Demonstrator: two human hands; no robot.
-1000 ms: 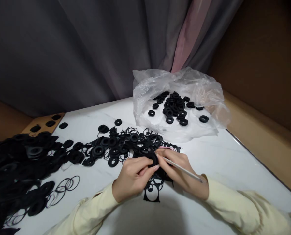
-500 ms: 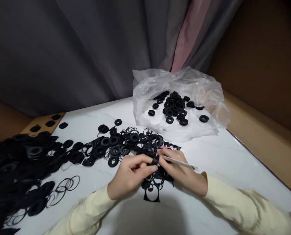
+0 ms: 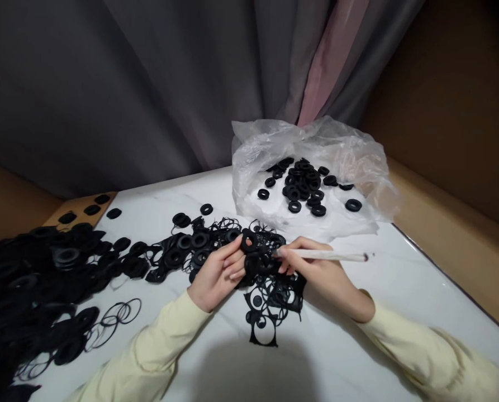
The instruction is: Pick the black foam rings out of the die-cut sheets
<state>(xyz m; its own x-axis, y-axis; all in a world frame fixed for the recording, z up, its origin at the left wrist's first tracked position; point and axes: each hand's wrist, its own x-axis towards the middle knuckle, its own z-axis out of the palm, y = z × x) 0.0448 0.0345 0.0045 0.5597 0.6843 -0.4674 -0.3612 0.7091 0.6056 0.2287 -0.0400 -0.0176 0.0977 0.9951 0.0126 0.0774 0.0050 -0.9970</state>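
Observation:
Pinched at the fingertips of my left hand is a black rubber grommet, its hole turned towards me. My right hand grips a white pen-like tool. The tool's tip points left, just right of the grommet and apart from it; its exact kind is unclear. Beneath both hands lie black rubber scraps, with thin rings and square offcuts with round holes. More black rings lie left of my left hand.
A crumpled clear plastic bag with several black grommets on it lies at the back right. A big heap of black rubber parts covers the left of the white table. A grey curtain hangs behind.
My hands have moved apart. The grommet, held close against both hands before, is now raised in my left fingertips. The tool has swung to nearly level, further right.

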